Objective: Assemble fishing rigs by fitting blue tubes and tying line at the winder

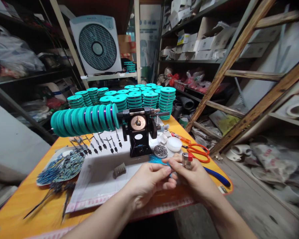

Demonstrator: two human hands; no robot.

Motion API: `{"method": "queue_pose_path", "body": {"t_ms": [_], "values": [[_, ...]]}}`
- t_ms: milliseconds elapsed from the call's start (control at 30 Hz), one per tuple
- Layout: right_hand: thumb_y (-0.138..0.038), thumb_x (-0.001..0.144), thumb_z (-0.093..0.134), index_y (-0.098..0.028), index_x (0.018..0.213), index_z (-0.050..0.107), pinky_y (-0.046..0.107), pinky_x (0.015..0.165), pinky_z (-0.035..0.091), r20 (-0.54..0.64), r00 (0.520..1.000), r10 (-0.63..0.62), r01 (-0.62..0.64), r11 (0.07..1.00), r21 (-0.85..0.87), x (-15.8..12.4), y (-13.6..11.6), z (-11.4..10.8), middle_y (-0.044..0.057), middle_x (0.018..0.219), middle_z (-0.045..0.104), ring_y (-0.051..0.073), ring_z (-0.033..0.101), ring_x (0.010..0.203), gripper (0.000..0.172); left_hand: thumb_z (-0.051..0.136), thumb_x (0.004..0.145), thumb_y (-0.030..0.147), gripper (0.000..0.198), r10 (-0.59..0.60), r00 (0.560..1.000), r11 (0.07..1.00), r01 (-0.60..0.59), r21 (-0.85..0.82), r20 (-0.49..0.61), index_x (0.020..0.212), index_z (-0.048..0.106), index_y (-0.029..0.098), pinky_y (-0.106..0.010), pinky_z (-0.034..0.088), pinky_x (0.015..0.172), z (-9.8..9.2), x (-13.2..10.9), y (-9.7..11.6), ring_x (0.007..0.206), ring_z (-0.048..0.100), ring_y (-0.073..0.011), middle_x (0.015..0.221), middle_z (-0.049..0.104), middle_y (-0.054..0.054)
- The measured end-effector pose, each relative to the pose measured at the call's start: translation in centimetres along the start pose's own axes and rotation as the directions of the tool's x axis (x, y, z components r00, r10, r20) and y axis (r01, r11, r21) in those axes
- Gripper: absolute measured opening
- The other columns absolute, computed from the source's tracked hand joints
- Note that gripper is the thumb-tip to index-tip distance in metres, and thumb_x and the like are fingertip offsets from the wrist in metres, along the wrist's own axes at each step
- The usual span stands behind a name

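Just right of centre, low in the frame, the left hand (150, 179) and right hand (193, 174) meet, fingertips pinched, seemingly on blue strands (155, 159). Those look light, limp, perhaps slippery; best gripped near an end.

left hand (150, 177): what it pinches, too small to tell | dial (138, 123): figures unreadable | ladder (254, 75): top cut off

Dim shelves (192, 61), brighter tabletop (13, 206), soft shadow on white sheet (93, 189), blurry stretched edges.
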State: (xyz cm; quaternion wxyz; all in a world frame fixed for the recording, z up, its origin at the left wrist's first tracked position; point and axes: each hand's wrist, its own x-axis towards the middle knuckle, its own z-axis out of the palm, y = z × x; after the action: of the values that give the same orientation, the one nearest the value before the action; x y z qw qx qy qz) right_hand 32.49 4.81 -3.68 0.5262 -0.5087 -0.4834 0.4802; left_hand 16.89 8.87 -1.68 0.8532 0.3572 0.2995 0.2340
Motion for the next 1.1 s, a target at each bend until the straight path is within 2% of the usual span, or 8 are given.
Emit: {"method": "queue_pose_path", "body": {"t_ms": [133, 333, 400, 533, 633, 767, 933, 1100], "values": [[-0.052, 0.088, 0.056, -0.012, 0.101, 0.069, 0.024, 0.060, 0.048, -0.033, 0.999, -0.034, 0.032, 0.998, -0.062, -0.1, -0.1, -0.5, 0.002, 0.065, 0.060, 0.015, 0.062, 0.066, 0.044, 0.080, 0.071, 0.032, 0.032, 0.019, 1.000, 0.994, -0.019, 0.108, 0.002, 0.080, 0.071, 0.003, -0.019, 0.049, 0.066, -0.1, 0.0, 0.5, 0.061, 0.058, -0.0066, 0.076, 0.064, -0.008], [-0.045, 0.083, 0.064, -0.014, 0.086, 0.069, 0.028, 0.070, 0.049, -0.135, 0.977, -0.168, 0.125, 0.951, -0.282, -0.3, -0.4, -0.7, 0.006, 0.080, 0.068, 0.018, 0.063, 0.074, 0.031, 0.080, 0.070, 0.038, 0.036, 0.058, 0.998, 0.977, -0.055, 0.207, -0.009, 0.081, 0.071, 0.004, -0.023, 0.048, 0.068, -0.3, 0.4, 0.6, 0.061, 0.059, -0.0088, 0.076, 0.066, -0.008], [-0.044, 0.086, 0.060, -0.015, 0.083, 0.068, 0.028, 0.065, 0.047, -0.185, 0.958, -0.220, 0.138, 0.917, -0.375, -0.1, -0.1, -0.9, 0.005, 0.079, 0.067, 0.017, 0.061, 0.071, 0.030, 0.080, 0.069, 0.036, 0.035, 0.077, 0.996, 0.976, -0.068, 0.209, -0.034, 0.080, 0.071, 0.004, -0.023, 0.048, 0.067, -0.5, 0.5, 0.6, 0.060, 0.059, -0.0088, 0.076, 0.066, -0.008], [-0.035, 0.081, 0.066, -0.017, 0.073, 0.066, 0.028, 0.057, 0.041, -0.132, 0.947, -0.294, 0.168, 0.802, -0.573, 0.1, 0.8, -1.2, 0.003, 0.072, 0.061, 0.016, 0.054, 0.062, 0.020, 0.080, 0.069, 0.034, 0.034, 0.101, 0.992, 0.983, -0.088, 0.161, -0.072, 0.082, 0.071, 0.004, -0.023, 0.049, 0.067, -0.9, 0.4, 0.8, 0.061, 0.059, -0.0085, 0.078, 0.067, -0.008], [-0.028, 0.083, 0.065, -0.019, 0.084, 0.066, 0.027, 0.061, 0.043, -0.126, 0.919, -0.373, 0.210, 0.734, -0.646, -0.4, 1.0, -1.2, 0.003, 0.085, 0.062, 0.016, 0.057, 0.069, 0.009, 0.081, 0.070, 0.033, 0.034, 0.088, 0.992, 0.993, -0.080, 0.088, -0.093, 0.087, 0.071, 0.006, -0.022, 0.049, 0.069, -1.1, 0.3, 0.8, 0.063, 0.060, -0.0080, 0.080, 0.067, -0.008], [-0.026, 0.089, 0.060, -0.021, 0.096, 0.060, 0.024, 0.056, 0.042, -0.172, 0.842, -0.511, 0.283, 0.691, -0.665, -2.1, 0.2, -0.2, 0.001, 0.085, 0.059, 0.012, 0.053, 0.061, 0.009, 0.081, 0.071, 0.032, 0.033, 0.071, 0.993, 0.997, -0.073, -0.019, -0.096, 0.090, 0.071, 0.006, -0.019, 0.047, 0.071, -0.7, 0.2, 0.5, 0.067, 0.060, -0.0073, 0.083, 0.067, -0.008], [-0.015, 0.085, 0.065, -0.022, 0.098, 0.059, 0.022, 0.056, 0.041, -0.031, 0.782, -0.622, 0.436, 0.583, -0.686, -3.7, -0.3, 1.2, 0.002, 0.090, 0.060, 0.010, 0.051, 0.061, 0.016, 0.080, 0.072, 0.030, 0.030, 0.103, 0.992, 0.987, -0.110, -0.113, -0.067, 0.087, 0.071, 0.006, -0.021, 0.048, 0.072, 0.4, -0.1, -0.2, 0.067, 0.060, -0.0091, 0.084, 0.065, -0.007], [-0.018, 0.085, 0.066, -0.021, 0.098, 0.068, 0.019, 0.063, 0.046, -0.125, 0.844, -0.521, 0.378, 0.745, -0.549, -3.6, 0.3, 1.8, 0.002, 0.086, 0.063, 0.011, 0.061, 0.071, 0.014, 0.076, 0.077, 0.027, 0.024, 0.165, 0.980, 0.968, -0.182, -0.174, -0.107, 0.089, 0.073, 0.007, -0.021, 0.048, 0.079, 1.4, -0.4, -1.0, 0.072, 0.061, -0.0081, 0.085, 0.067, -0.008]]}}
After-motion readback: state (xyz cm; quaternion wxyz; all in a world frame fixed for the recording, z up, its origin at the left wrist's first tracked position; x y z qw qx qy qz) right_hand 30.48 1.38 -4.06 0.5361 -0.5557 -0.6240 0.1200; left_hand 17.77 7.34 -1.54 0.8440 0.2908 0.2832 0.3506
